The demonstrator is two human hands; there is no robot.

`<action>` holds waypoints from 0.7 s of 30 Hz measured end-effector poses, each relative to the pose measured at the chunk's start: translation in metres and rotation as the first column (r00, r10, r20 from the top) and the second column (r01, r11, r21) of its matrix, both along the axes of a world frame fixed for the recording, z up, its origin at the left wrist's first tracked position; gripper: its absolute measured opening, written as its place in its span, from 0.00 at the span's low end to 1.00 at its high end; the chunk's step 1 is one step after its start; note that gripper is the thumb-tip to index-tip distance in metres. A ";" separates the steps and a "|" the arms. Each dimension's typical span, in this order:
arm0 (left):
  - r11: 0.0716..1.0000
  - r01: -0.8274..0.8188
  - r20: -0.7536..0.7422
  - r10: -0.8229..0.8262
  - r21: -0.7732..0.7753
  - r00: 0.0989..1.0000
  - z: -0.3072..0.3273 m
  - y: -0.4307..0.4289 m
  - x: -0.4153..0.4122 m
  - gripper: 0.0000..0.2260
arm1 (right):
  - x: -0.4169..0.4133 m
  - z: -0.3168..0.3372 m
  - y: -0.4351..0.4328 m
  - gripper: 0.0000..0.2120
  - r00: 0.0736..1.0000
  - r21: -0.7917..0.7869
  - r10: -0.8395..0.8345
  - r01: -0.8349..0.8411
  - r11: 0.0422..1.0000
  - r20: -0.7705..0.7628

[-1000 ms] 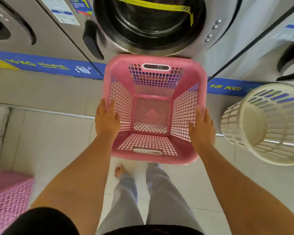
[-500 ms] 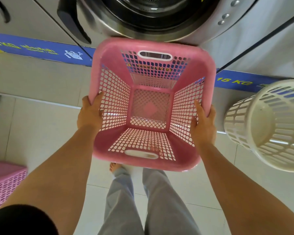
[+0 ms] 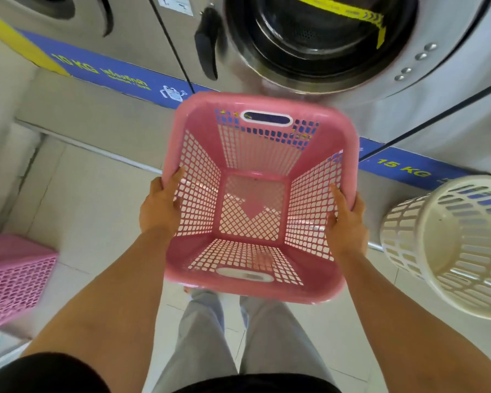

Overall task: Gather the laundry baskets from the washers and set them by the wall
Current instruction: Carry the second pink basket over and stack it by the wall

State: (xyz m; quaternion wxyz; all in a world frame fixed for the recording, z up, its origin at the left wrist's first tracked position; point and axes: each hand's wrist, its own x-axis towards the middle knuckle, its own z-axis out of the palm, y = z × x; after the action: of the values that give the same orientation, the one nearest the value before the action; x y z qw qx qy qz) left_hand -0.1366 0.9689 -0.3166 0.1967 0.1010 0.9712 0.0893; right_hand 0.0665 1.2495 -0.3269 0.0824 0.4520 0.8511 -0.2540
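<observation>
A pink square laundry basket [image 3: 335, 129] with lattice walls hangs in the air before me, empty, its mouth facing up. My left hand [image 3: 160, 207] grips its left rim and my right hand [image 3: 347, 225] grips its right rim. Just beyond it stands a steel front-loading washer [image 3: 318, 43] with a dark round door and yellow tape across the glass.
A white round basket [image 3: 448, 242] stands on the floor at the right. Another pink basket [image 3: 14, 279] sits at the left edge. A second washer [image 3: 77, 21] is at the upper left. A raised tiled step [image 3: 91, 114] runs under the machines. My legs [image 3: 233, 344] are below.
The pink basket has come up off the step and toward me, held by both hands. My view has tilted, so the washer door shows more fully.
</observation>
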 end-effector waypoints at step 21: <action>0.788 -0.529 -0.234 0.604 0.314 0.762 0.104 -0.357 0.084 0.32 | -0.103 0.109 -0.294 0.32 0.792 0.121 0.522 -0.512 0.850 -0.317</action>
State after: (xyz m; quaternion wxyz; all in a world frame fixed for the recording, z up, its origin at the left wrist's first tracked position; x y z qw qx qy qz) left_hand -0.0523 0.6121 -0.2125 -0.0141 -0.1640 0.9571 0.2385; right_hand -0.0368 0.9558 -0.2181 -0.0050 0.1531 0.9468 -0.2831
